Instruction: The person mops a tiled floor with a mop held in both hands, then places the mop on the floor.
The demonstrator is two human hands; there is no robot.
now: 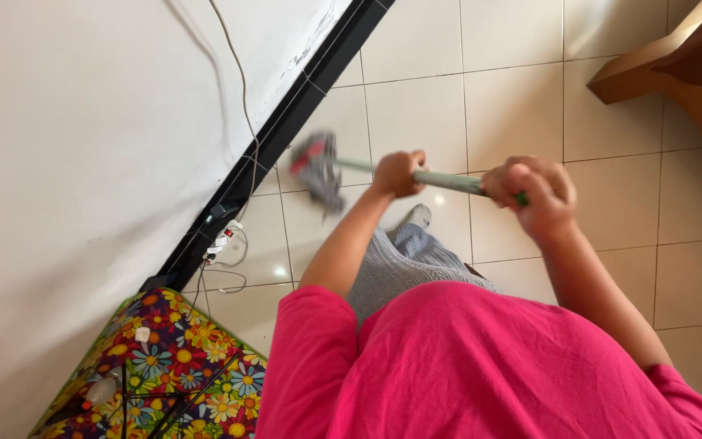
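Hands, left and right, clench slim green mop handle over glossy tiles

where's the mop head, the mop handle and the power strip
mop head (318, 169), head view, on the blurred grey strands
mop handle (447, 180), head view, on the pale shaft between the hands
power strip (221, 241), head view, on its white body

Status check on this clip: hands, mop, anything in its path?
Left hand and right hand both clamped on the mop handle. Mop head blurred, near the black baseboard. Power strip and cables close by.
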